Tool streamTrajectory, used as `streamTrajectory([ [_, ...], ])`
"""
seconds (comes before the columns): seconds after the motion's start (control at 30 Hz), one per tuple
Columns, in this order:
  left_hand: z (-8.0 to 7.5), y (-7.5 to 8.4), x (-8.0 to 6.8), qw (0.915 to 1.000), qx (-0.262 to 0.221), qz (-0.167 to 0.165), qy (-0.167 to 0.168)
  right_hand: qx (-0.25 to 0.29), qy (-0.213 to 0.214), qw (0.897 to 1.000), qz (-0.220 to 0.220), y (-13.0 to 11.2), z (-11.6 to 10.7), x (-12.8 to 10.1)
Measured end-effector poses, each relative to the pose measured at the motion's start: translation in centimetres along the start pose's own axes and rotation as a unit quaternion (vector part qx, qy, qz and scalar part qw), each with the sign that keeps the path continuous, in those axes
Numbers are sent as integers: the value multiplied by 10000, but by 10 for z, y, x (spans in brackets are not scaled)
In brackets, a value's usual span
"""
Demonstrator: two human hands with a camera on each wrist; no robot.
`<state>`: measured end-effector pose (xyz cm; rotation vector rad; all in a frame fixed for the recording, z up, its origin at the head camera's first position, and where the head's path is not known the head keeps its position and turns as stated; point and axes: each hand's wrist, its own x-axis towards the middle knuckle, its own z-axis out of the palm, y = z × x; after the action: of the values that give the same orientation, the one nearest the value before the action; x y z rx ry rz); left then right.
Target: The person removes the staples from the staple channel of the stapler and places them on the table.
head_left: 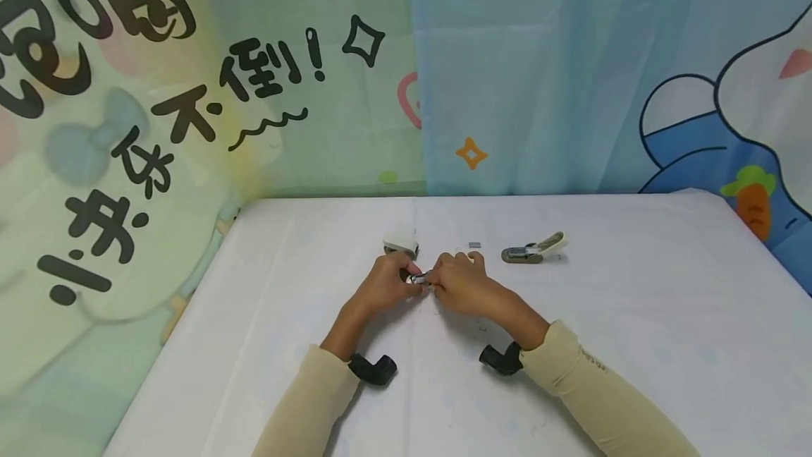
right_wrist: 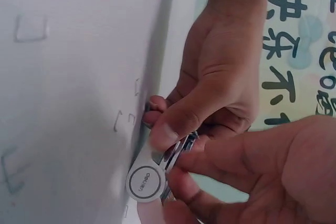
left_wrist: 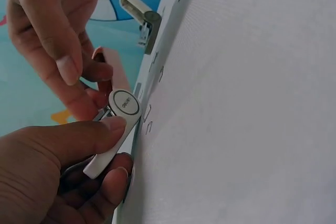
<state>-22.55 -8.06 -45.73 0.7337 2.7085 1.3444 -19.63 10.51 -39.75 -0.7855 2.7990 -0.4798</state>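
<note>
White tabletop [head_left: 634,344], both hands meeting, left hand [head_left: 383,286] and right hand [head_left: 462,282] pinching stapler [left_wrist: 118,129].

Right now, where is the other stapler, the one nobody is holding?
In the head view the open stapler lies on the white table, just right of the right hand, near the far edge.

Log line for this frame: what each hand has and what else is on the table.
left hand: grips small stapler | right hand: pinches same stapler | table: second stapler, loose staples
</note>
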Motion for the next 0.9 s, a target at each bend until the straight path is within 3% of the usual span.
streamTrajectory([
  [0.2,-1,0,1,10000,12,12,4,625,224,9977,138,2,4,5],
  [0.5,-1,-2,3,9999,139,-54,-19,798,482,9953,263,3,8,9],
  [0.9,-1,1,3,9997,229,-36,-6,312,702,9965,321,2,8,10],
])
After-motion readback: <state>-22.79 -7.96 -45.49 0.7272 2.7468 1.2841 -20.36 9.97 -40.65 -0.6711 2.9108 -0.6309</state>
